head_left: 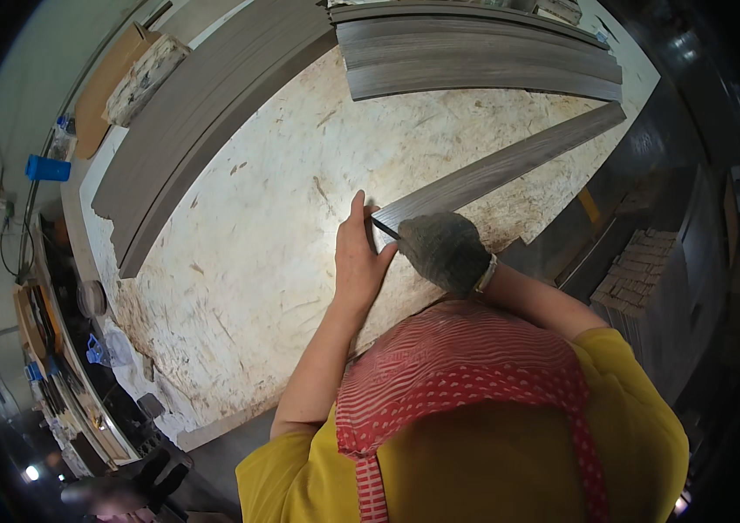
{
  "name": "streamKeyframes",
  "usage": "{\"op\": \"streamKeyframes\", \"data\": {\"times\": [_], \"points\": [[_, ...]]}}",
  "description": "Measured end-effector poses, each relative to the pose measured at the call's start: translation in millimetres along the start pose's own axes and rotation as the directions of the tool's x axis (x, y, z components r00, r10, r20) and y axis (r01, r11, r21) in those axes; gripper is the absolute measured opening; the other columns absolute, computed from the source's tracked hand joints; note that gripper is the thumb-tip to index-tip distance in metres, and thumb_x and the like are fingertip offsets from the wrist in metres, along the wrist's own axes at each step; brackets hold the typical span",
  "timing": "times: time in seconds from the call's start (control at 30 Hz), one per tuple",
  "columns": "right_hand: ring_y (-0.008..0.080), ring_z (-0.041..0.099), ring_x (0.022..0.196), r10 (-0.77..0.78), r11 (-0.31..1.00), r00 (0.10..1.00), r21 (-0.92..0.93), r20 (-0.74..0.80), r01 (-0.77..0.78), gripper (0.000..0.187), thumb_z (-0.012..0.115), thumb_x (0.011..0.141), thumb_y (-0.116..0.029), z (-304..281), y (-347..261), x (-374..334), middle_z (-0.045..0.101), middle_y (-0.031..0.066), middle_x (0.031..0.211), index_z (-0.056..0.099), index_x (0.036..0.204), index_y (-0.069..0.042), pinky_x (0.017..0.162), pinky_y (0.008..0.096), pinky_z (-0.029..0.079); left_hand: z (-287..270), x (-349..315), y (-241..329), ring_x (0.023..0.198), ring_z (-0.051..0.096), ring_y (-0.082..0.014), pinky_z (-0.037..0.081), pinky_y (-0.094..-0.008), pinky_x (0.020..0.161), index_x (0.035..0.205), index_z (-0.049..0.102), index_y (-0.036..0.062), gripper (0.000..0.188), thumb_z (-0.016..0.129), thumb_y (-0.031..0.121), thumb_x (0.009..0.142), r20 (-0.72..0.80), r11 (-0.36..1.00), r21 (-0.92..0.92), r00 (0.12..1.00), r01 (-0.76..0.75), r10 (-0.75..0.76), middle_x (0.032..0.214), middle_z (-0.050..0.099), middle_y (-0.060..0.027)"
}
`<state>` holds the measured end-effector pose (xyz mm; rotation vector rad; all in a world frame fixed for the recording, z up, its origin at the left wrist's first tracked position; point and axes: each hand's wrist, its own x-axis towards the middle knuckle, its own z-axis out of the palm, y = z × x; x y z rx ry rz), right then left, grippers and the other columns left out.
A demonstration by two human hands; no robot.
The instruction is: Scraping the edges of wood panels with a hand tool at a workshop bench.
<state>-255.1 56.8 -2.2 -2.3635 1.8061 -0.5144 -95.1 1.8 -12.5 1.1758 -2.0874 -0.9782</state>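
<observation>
A narrow grey wood-grain plank (509, 166) lies slantwise on the pale worktable, its near end in front of me. My bare left hand (359, 261) is at that end, thumb on the near side and fingers on the far side, the index finger sticking out. A dark knitted glove covers my right hand (446, 253), which is closed beside the same end. From it a thin black stick-like tool (385, 228) points toward my left hand, touching or just above the plank end. The glove hides the rest of the tool, so its kind is unclear.
Long grey planks (213, 113) are stacked along the table's left side, and shorter grey planks (474, 57) lie at the far edge. The worktable (248, 227) is scuffed and stained. A blue container (47, 168) is beyond its left edge; stacked pieces (640, 270) stand at right.
</observation>
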Motion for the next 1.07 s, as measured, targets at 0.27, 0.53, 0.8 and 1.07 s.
{"op": "streamKeyframes", "data": {"times": [0.27,0.53,0.8,1.07], "points": [[0.0242,0.062,0.062,-0.057,0.967,0.997,-0.247,0.047,0.066,0.014,0.053,0.087,-0.019,-19.9,-6.4,15.6,0.059,0.0111,0.07,0.056,0.084,-0.005,0.057,0.0376,0.05,1.0,-15.4,-3.0,0.107,0.05,-0.0316,0.04,-0.0402,0.094,0.144,0.024,0.0022,0.099,0.083,0.007,0.064,-0.068,0.997,0.081,0.998,0.002,0.004,0.117,0.058,-0.0147],[0.027,0.065,0.065,-0.027,0.99,0.999,-0.139,-0.045,0.021,0.013,0.053,0.084,-0.017,-18.5,6.0,17.0,0.063,0.0135,0.068,0.061,0.083,-0.006,0.059,0.0413,0.051,3.9,-19.7,-2.9,0.11,0.047,-0.0308,0.035,-0.0409,0.097,0.143,0.026,0.0005,0.102,0.085,0.014,0.061,-0.131,0.995,0.076,0.99,0.071,-0.061,0.114,0.061,-0.0105],[0.0291,0.063,0.069,0.272,0.914,0.957,-0.286,-0.098,-0.289,0.015,0.049,0.085,-0.013,-41.6,122.9,-37.7,0.061,0.0133,0.073,0.061,0.09,-0.007,0.064,0.0419,0.05,-22.8,-53.7,-10.8,0.117,0.045,-0.0316,0.039,-0.0387,0.1,0.14,0.029,-0.0011,0.093,0.082,0.002,0.064,0.001,0.981,0.178,0.997,0.075,-0.076,0.122,0.044,-0.0178],[0.0338,0.058,0.103,0.105,0.952,0.992,-0.293,0.063,-0.082,0.04,0.05,0.088,-0.02,-6.4,117.8,-37.0,0.058,0.0201,0.113,0.052,0.123,-0.001,0.087,0.0445,0.047,-30.6,-61.2,-19.7,0.118,0.049,-0.0282,0.038,-0.0398,0.104,0.143,0.028,0.0032,0.093,0.081,0.004,0.066,-0.046,0.985,0.118,0.992,0.126,-0.121,0.129,0.048,-0.0123]]}}
